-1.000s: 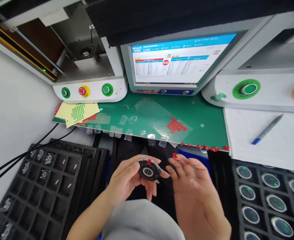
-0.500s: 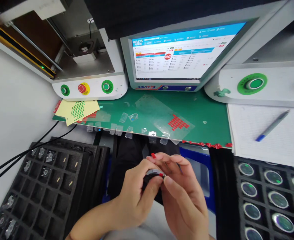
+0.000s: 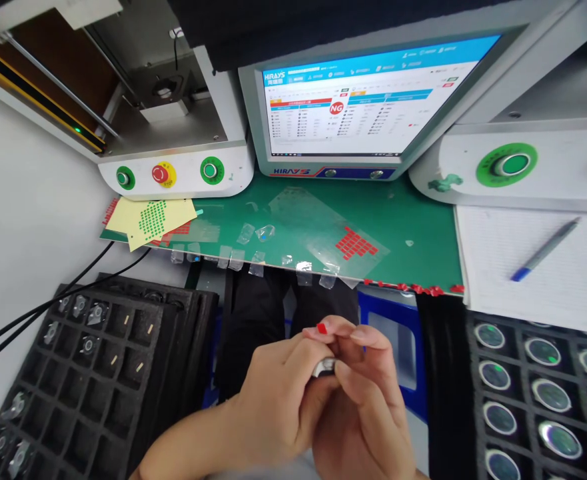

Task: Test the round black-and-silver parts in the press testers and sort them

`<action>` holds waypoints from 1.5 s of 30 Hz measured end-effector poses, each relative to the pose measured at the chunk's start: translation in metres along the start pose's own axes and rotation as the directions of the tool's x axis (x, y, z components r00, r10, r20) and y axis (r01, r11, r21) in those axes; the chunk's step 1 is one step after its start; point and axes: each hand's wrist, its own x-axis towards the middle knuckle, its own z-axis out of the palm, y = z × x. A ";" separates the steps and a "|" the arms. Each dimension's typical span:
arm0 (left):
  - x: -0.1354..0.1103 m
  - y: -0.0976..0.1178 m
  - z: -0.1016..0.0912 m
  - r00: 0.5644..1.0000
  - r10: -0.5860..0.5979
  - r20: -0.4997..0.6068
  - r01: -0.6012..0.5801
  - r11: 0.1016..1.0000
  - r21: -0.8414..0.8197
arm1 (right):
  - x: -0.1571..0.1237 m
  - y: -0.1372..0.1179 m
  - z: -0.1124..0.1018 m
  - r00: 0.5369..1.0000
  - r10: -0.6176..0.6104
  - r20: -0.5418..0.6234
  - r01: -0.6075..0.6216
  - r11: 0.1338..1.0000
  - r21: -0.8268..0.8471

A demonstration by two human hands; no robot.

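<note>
My left hand [image 3: 278, 393] and my right hand [image 3: 368, 407] are closed together low in the middle of the view, over my lap. Between them sits a small round black part with a silver rim [image 3: 324, 367], mostly hidden by the fingers; only its edge shows. A small red sticker [image 3: 322, 328] clings to a fingertip of my right hand, just above the part. Both hands press on the part from opposite sides.
A green mat [image 3: 398, 227] holds a clear film with red stickers [image 3: 356, 242] and a yellow sheet of green dots [image 3: 156, 217]. Black trays stand left [image 3: 88, 360] and right [image 3: 528, 393], the right one full of round lenses. A monitor [image 3: 363, 100], a button panel [image 3: 173, 175] and a pen [image 3: 543, 250] lie behind.
A second ago my left hand showed the round part face up and my right hand was apart. The hands have since closed together over the part and dropped slightly lower.
</note>
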 end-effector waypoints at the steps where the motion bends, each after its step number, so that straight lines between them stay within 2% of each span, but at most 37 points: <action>1: 0.000 0.001 0.000 1.000 0.005 -0.001 -0.005 1.000 0.018 | -0.001 -0.001 0.000 0.999 0.015 -0.041 -0.015 1.000 0.014; 3: 0.001 0.001 0.001 1.000 0.017 -0.020 -0.016 0.999 0.042 | -0.002 -0.001 0.000 0.997 0.030 -0.077 -0.028 0.999 0.028; 7: 0.001 0.000 0.005 0.999 0.023 -0.045 -0.020 0.998 0.064 | 0.001 0.002 -0.005 0.999 -0.017 0.047 0.015 0.999 0.030; 12: 0.001 -0.002 0.007 0.996 0.083 -0.030 -0.079 0.990 0.117 | 0.004 0.008 -0.005 0.996 -0.068 -0.054 0.074 0.991 0.114; 14: 0.001 -0.002 0.006 0.998 0.060 -0.008 -0.059 0.997 0.044 | 0.006 0.006 -0.006 0.997 -0.059 -0.054 0.064 0.993 0.095; 16: 0.000 -0.002 0.006 0.994 -0.108 0.016 0.108 0.969 -0.221 | 0.008 0.003 -0.009 0.998 -0.054 -0.014 0.055 0.998 0.029; 17: 0.000 -0.002 0.006 0.972 -0.227 0.052 0.228 0.880 -0.417 | 0.009 0.001 -0.011 0.997 -0.077 0.021 0.078 0.997 -0.018; 18: 0.000 -0.002 0.006 0.937 -0.334 0.105 0.326 0.724 -0.608 | 0.010 0.000 -0.013 0.990 -0.124 0.064 0.128 0.989 -0.073; 19: -0.001 -0.003 0.006 0.896 -0.408 0.175 0.388 0.526 -0.757 | 0.011 -0.001 -0.015 0.973 -0.199 0.112 0.213 0.968 -0.129; 21: -0.002 -0.003 0.008 0.837 -0.451 0.309 0.423 0.177 -0.889 | 0.012 0.000 -0.016 0.900 -0.381 0.212 0.425 0.876 -0.227; 22: -0.002 -0.003 0.010 0.824 -0.440 0.357 0.426 0.064 -0.903 | 0.012 0.001 -0.016 0.852 -0.457 0.254 0.516 0.816 -0.261; 24: -0.001 -0.002 0.013 0.810 -0.415 0.413 0.424 -0.071 -0.903 | 0.012 0.004 -0.013 0.782 -0.552 0.290 0.622 0.723 -0.302; 28: 0.000 0.000 0.017 0.809 -0.385 0.444 0.384 -0.225 -0.895 | 0.014 0.004 -0.012 0.730 -0.621 0.284 0.683 0.667 -0.298; 31: -0.002 -0.001 0.017 0.796 -0.368 0.481 0.406 -0.265 -0.874 | 0.016 -0.001 -0.018 0.728 -0.579 0.366 0.680 0.677 -0.282; 35: -0.004 -0.004 0.013 0.777 -0.347 0.524 0.457 -0.262 -0.850 | 0.019 -0.005 -0.025 0.725 -0.539 0.429 0.673 0.686 -0.275; 37: -0.004 -0.004 0.013 0.787 -0.320 0.527 0.460 -0.264 -0.848 | 0.020 -0.005 -0.025 0.708 -0.563 0.427 0.693 0.670 -0.266; 41: -0.005 -0.001 0.021 0.840 -0.270 0.470 0.404 -0.266 -0.875 | 0.026 -0.003 -0.023 0.655 -0.606 0.451 0.744 0.623 -0.242; 45: -0.009 0.003 0.027 0.844 -0.310 0.438 0.371 -0.253 -0.893 | 0.032 -0.002 -0.025 0.591 -0.646 0.484 0.788 0.590 -0.176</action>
